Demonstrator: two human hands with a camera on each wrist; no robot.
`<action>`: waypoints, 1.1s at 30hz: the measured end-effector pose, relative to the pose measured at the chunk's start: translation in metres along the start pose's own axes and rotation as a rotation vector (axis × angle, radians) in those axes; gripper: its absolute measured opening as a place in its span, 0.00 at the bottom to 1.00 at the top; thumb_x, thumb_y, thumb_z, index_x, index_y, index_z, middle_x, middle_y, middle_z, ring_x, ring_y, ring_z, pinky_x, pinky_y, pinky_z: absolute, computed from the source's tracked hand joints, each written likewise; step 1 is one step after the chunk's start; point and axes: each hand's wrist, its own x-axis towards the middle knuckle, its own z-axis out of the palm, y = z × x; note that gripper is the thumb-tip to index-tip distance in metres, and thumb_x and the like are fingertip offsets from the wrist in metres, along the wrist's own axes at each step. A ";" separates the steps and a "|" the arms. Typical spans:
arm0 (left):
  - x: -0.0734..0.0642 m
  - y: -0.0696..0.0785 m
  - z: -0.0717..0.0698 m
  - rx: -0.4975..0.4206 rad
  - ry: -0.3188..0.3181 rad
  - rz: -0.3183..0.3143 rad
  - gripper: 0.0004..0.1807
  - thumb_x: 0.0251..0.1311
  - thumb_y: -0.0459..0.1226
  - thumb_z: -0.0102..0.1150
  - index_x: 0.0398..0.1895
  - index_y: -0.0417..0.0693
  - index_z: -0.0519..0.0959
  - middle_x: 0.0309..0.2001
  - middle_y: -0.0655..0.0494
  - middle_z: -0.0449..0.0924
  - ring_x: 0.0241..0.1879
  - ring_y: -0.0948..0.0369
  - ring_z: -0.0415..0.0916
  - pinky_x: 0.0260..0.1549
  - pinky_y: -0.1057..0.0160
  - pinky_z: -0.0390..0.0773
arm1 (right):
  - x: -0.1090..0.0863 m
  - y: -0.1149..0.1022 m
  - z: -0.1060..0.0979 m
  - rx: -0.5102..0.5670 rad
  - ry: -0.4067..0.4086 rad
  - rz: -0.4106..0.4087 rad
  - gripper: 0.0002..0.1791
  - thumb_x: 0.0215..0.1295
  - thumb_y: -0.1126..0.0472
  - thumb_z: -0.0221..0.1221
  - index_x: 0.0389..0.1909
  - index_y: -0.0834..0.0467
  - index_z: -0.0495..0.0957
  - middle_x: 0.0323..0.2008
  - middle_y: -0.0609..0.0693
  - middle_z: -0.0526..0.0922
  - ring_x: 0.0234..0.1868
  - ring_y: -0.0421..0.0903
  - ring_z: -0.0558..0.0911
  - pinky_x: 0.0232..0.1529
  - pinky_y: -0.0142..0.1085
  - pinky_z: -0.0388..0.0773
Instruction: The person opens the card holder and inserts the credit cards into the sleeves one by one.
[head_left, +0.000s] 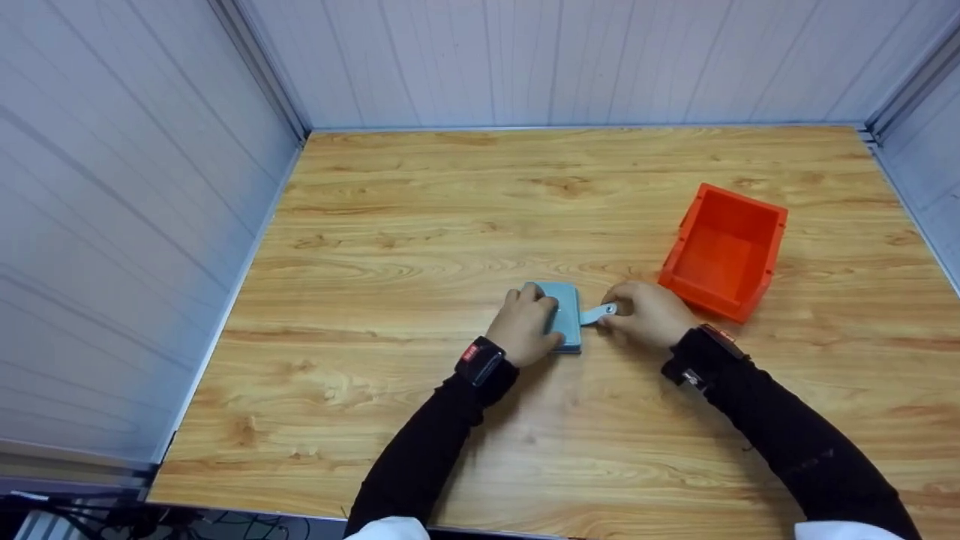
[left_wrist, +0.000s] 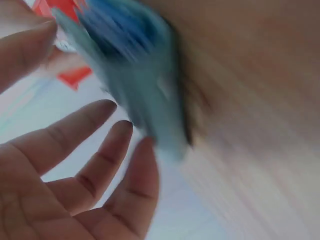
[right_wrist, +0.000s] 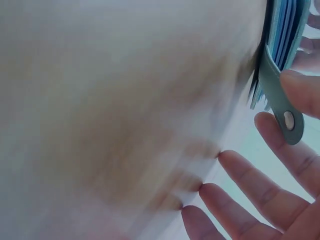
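Note:
A teal card holder (head_left: pixel 568 315) with a snap strap lies on the wooden table, its blue leaves visible at the edge in both wrist views. My left hand (head_left: pixel 523 328) lies over its left part, holding it with bent fingers on the cover and the thumb toward the near edge. From its right side the strap (right_wrist: pixel 280 100) sticks out, bearing a metal snap near the rounded tip. My right hand (head_left: pixel 649 315) pinches the strap's end between thumb and forefinger. The other right fingers (right_wrist: pixel 250 175) are spread below, their tips near the tabletop.
An orange-red plastic bin (head_left: pixel 724 251) stands just beyond my right hand, its open top showing a bare inside. White panel walls (head_left: pixel 487 64) border the table (head_left: pixel 390 225) at the back and sides. Cables (head_left: pixel 255 525) lie below the near left edge.

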 end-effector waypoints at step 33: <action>0.004 -0.004 0.003 -0.137 -0.032 0.047 0.32 0.57 0.38 0.66 0.65 0.36 0.71 0.64 0.41 0.65 0.59 0.49 0.73 0.62 0.58 0.74 | 0.020 -0.021 0.009 0.217 -0.064 -0.073 0.09 0.61 0.58 0.66 0.37 0.59 0.85 0.33 0.52 0.86 0.32 0.40 0.76 0.34 0.29 0.72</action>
